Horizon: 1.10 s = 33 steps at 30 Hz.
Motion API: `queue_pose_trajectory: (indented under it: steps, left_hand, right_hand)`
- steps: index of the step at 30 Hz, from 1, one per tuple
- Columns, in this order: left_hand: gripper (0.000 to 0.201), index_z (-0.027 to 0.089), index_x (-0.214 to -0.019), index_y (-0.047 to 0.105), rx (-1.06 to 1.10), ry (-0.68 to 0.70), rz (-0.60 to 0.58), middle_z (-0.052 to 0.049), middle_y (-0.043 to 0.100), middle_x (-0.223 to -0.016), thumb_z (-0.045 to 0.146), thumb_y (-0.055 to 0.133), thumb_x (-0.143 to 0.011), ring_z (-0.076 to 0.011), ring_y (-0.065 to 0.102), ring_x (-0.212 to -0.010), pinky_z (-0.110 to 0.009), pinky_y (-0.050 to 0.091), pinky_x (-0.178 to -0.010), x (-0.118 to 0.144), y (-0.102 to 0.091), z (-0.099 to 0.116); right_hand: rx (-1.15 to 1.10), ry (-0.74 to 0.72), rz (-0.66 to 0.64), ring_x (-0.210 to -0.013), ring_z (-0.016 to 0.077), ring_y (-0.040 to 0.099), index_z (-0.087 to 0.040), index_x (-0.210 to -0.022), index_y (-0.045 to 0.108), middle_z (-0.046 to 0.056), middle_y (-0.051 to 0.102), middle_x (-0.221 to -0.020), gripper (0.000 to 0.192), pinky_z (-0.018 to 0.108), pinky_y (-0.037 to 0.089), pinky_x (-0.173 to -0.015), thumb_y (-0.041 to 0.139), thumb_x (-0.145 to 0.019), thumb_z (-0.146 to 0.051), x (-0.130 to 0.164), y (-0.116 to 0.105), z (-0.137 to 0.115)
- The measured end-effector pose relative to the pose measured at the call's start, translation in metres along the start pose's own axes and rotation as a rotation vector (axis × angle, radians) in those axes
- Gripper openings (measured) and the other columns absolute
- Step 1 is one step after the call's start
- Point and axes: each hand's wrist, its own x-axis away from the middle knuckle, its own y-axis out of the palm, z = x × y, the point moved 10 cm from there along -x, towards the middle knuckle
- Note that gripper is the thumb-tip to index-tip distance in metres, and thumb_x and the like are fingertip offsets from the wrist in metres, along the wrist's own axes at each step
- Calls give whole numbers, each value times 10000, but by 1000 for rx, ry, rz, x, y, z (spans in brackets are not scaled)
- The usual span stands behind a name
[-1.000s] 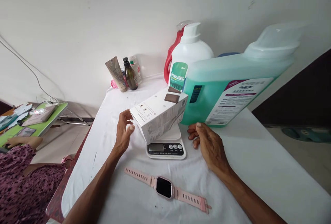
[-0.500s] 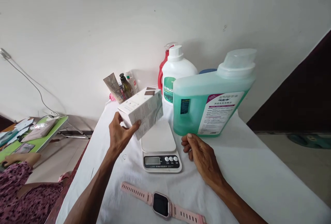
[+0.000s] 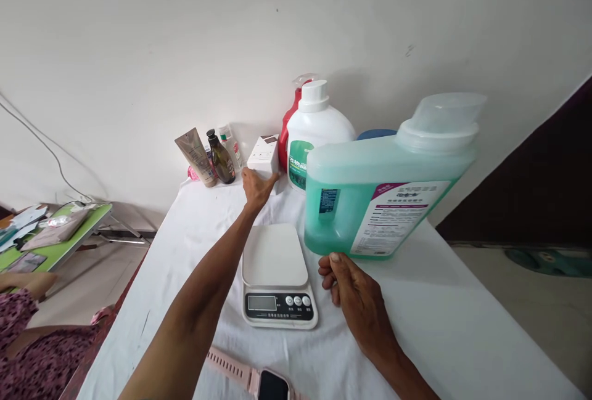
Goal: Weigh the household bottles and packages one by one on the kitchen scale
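Note:
My left hand (image 3: 259,188) reaches to the back of the table, its fingers and thumb gripping the sides of a small white cardboard box (image 3: 263,153). The box stands between the small bottles and a red-handled container (image 3: 287,122). My right hand (image 3: 354,295) rests on the white cloth with its fingers curled together; whether anything is inside them is hidden. Just beyond it stands a large jug of green liquid (image 3: 342,215) with a clear cap. Between my arms lies a white kitchen scale (image 3: 275,255), its plate bare and its display blank.
A pink smartwatch (image 3: 272,384) lies at the near edge. Behind the jug stands a white detergent bottle (image 3: 319,119). A tan tube (image 3: 197,156) and a dark pump bottle (image 3: 222,159) stand at the back left. Another person's arm (image 3: 32,283) is beside a green table (image 3: 87,236).
My left hand has carried the white box from above the scale to the back of the table, beside the small bottles. My right hand has stayed beside the jug, fingers curled.

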Motion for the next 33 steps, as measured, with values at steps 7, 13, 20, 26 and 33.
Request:
queue_pose_trajectory:
  steps: [7, 13, 20, 26, 33]
  left_hand:
    - [744, 134, -1236, 566, -78, -27, -194, -226, 607, -1340, 401, 986, -683, -337, 641, -1243, -426, 537, -1036, 9, 16, -5]
    - [615, 201, -1360, 535, -132, 350, 199, -175, 567, -1396, 356, 843, -850, -295, 645, -1195, -449, 572, -1012, 6, -100, 39]
    - [874, 200, -1487, 411, -267, 51, 489, -234, 426, -1614, 344, 890, -770, -398, 378, -1542, -577, 337, -1251, -81, -204, 10]
    - [170, 208, -879, 628, -113, -42, 327, -49, 692, -942, 314, 760, -864, -243, 668, -970, -376, 525, -913, -125, -197, -24]
    - [385, 223, -634, 419, -32, 26, 483, 22, 478, -710, 260, 710, -882, -155, 502, -743, -284, 435, -687, -78, -224, -12]
  right_hand:
    - [33, 12, 14, -566, 164, 550, -211, -859, 686, 47, 668, -736, 645, 296, 486, -537, 482, -955, -815, -1, -3, 1]
    - [80, 22, 7, -564, 174, 563, -212, -855, 685, 53, 670, -720, 671, 305, 505, -546, 477, -930, -845, -3, -2, 2]
    - [112, 21, 15, -542, 162, 552, -212, -844, 706, 60, 676, -725, 689, 299, 503, -527, 454, -942, -845, -5, -3, 5]
    - [88, 7, 20, -523, 157, 547, -213, -813, 705, 49, 667, -700, 644, 293, 499, -514, 513, -935, -815, -6, -3, 3]
    - [87, -16, -2, -536, 149, 540, -213, -791, 692, 38, 654, -679, 633, 280, 485, -522, 496, -964, -790, -3, 0, 1]
